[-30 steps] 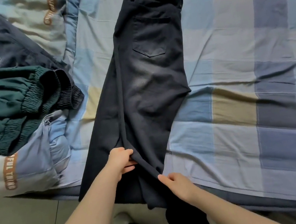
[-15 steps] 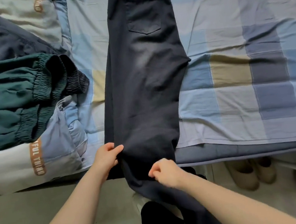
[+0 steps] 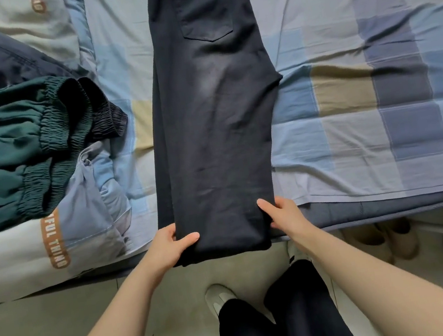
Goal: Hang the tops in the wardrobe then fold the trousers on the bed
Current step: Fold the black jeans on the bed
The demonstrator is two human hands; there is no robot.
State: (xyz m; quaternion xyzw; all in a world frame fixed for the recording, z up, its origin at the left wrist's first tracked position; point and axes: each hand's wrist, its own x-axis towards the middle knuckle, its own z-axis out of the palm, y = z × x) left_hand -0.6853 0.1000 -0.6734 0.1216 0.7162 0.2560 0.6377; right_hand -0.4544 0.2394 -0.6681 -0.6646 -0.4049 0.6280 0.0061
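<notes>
Checked bedding in blue, grey and tan covers the bed [image 3: 352,125], with dark green trousers [image 3: 2,154] heaped on a grey-and-cream garment [image 3: 12,256] at its left side. Black trousers [image 3: 215,117] lie lengthwise down the middle, hems overhanging the near edge, where the left hand [image 3: 169,247] grips the left hem corner, thumb on top. The right hand [image 3: 285,216] grips the right corner, its fingers tucked under the cloth.

One pair of black trousers [image 3: 214,128] lies at twelve o'clock. Two hands: left hand [image 3: 168,246], right hand [image 3: 283,214]. One green garment [image 3: 6,159] at nine o'clock. One checked bed sheet [image 3: 360,83].
</notes>
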